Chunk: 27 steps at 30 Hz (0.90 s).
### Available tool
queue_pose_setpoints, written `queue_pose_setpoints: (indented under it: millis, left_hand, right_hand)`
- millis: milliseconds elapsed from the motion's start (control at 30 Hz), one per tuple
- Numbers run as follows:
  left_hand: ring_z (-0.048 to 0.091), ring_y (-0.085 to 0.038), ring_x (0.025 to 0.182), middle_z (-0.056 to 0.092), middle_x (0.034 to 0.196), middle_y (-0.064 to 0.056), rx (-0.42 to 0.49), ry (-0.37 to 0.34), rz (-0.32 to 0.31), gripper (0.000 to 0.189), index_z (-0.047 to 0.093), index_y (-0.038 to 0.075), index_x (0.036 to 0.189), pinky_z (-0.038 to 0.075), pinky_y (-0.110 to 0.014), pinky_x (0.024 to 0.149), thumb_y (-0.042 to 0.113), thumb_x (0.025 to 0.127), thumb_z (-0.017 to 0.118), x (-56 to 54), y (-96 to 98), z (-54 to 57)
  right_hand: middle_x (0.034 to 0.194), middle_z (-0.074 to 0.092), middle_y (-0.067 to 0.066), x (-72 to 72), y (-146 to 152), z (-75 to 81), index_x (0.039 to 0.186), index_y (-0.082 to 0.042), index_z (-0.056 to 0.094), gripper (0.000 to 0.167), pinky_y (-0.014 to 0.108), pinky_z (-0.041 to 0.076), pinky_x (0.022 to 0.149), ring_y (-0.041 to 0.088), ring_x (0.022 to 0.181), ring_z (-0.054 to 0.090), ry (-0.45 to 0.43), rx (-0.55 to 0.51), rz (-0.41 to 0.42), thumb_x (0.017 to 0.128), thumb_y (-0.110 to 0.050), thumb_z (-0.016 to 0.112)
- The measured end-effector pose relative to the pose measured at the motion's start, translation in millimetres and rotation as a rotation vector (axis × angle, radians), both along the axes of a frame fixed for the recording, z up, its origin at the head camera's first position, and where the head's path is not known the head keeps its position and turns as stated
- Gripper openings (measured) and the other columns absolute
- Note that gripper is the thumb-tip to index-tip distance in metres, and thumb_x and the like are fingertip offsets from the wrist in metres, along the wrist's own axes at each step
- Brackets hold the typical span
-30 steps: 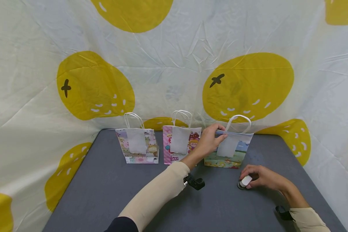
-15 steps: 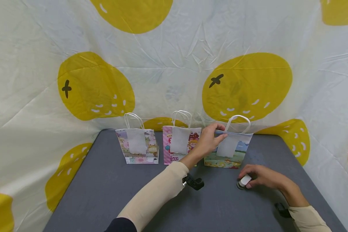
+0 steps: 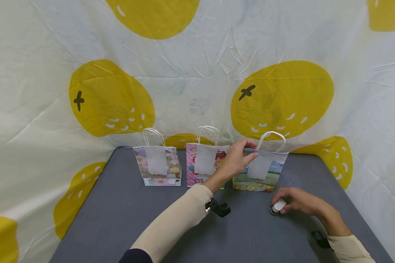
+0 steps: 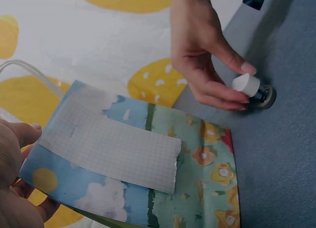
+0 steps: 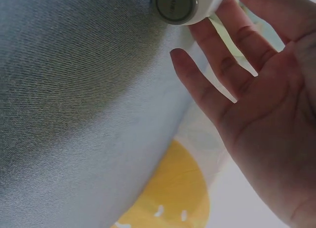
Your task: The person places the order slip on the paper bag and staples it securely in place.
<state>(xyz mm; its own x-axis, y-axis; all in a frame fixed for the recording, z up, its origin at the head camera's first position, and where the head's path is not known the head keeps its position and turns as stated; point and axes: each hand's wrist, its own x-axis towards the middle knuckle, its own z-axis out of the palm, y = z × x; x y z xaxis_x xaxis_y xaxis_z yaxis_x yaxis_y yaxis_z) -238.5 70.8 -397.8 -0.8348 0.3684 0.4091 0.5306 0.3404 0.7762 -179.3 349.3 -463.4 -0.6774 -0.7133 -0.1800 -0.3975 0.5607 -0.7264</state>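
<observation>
In the head view my left hand point(image 3: 238, 157) grips the upper left corner of a paper gift bag point(image 3: 274, 166), thumb in front and fingers behind. The bag stands upright, printed with sky and flowers. A squared paper slip point(image 4: 113, 149) lies on its front in the left wrist view. My right hand point(image 3: 299, 201) pinches a small white cylinder point(image 3: 278, 205) between thumb and fingers, in front of the bag. In the right wrist view its round end carries a grey disc point(image 5: 174, 5). A dark ring-shaped part point(image 4: 269, 97) sits below the cylinder at the table surface; its kind is unclear.
Two more paper bags, an animal-print one point(image 3: 139, 157) and a pink one point(image 3: 191, 160), stand upright to the left, each with a white slip on its front. The grey table point(image 3: 118, 219) meets a white cloth backdrop point(image 3: 191, 95) with yellow shapes.
The view has shifted slightly. Both hands keep nearly the same places, the left on the bag and the right on the white cylinder.
</observation>
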Motion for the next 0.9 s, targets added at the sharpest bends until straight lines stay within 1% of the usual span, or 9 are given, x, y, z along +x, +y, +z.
queue_pose_setpoints:
  millis: [233,367,467,567,600,667,800,900]
  left_hand:
    - [0.059,-0.009,0.108,0.062,0.117,-0.002,-0.003,0.006,0.001,0.026,0.062,0.010,0.120,0.046,-0.015,0.094,0.018,0.097,0.071,3.2,-3.9,3.6]
    - [0.060,-0.012,0.113,0.061,0.121,-0.003,-0.001,0.020,-0.004,0.029,0.061,0.011,0.124,0.047,-0.018,0.096,0.018,0.097,0.070,6.7,-8.4,8.5]
    - [0.059,-0.013,0.117,0.060,0.125,-0.003,0.011,0.019,-0.010,0.033,0.060,0.011,0.128,0.049,-0.024,0.097,0.019,0.097,0.070,10.6,-13.3,13.0]
    - [0.058,-0.016,0.120,0.059,0.128,-0.004,0.013,0.030,-0.025,0.037,0.059,0.012,0.133,0.050,-0.029,0.098,0.019,0.098,0.070,15.3,-19.6,17.3]
    - [0.058,-0.017,0.121,0.059,0.129,-0.005,0.014,0.036,-0.033,0.038,0.058,0.012,0.134,0.050,-0.030,0.099,0.019,0.098,0.070,17.1,-22.0,18.9]
    - [0.058,-0.017,0.122,0.060,0.131,-0.006,0.021,0.053,-0.049,0.040,0.057,0.012,0.135,0.049,-0.030,0.101,0.019,0.098,0.069,21.0,-26.8,21.9]
    - [0.058,-0.012,0.121,0.061,0.130,-0.004,0.051,0.074,-0.079,0.041,0.057,0.012,0.137,0.049,-0.028,0.101,0.019,0.098,0.069,30.0,-40.0,28.2]
    - [0.060,-0.012,0.117,0.062,0.127,-0.004,0.076,0.083,-0.082,0.039,0.057,0.013,0.135,0.050,-0.028,0.098,0.019,0.098,0.069,36.3,-54.0,30.9]
  right_hand:
    - [0.110,0.069,0.009,-0.4,0.5,-0.3,0.110,-0.008,0.075,0.025,0.030,0.051,0.078,0.012,0.096,0.063,0.049,-0.021,0.007,0.086,-0.016,0.079]
    - [0.113,0.069,0.009,1.2,-2.8,3.7,0.115,-0.006,0.072,0.032,0.031,0.052,0.083,0.013,0.101,0.063,0.075,0.002,0.009,0.086,-0.019,0.080]
    - [0.120,0.067,0.008,4.0,-8.5,10.5,0.122,-0.007,0.069,0.039,0.038,0.053,0.089,0.016,0.110,0.062,0.076,0.032,-0.019,0.089,-0.024,0.078]
    - [0.128,0.065,0.005,7.8,-17.8,18.8,0.129,-0.015,0.066,0.039,0.045,0.052,0.093,0.017,0.118,0.060,0.066,0.053,-0.079,0.094,-0.032,0.073]
    - [0.129,0.064,0.003,9.0,-21.8,21.5,0.130,-0.017,0.066,0.038,0.045,0.052,0.094,0.016,0.119,0.060,0.071,0.048,-0.096,0.096,-0.034,0.071]
    - [0.130,0.065,0.002,12.3,-30.4,27.4,0.130,-0.021,0.065,0.036,0.041,0.053,0.093,0.015,0.118,0.061,0.106,0.023,-0.119,0.098,-0.035,0.068]
    - [0.124,0.067,-0.007,19.5,-50.7,42.6,0.128,-0.024,0.066,0.029,0.032,0.054,0.090,0.008,0.112,0.063,0.230,-0.038,-0.148,0.100,-0.032,0.066]
    - [0.120,0.068,-0.012,24.5,-66.2,55.1,0.125,-0.025,0.066,0.026,0.032,0.054,0.090,0.006,0.110,0.063,0.290,-0.062,-0.176,0.100,-0.030,0.066]
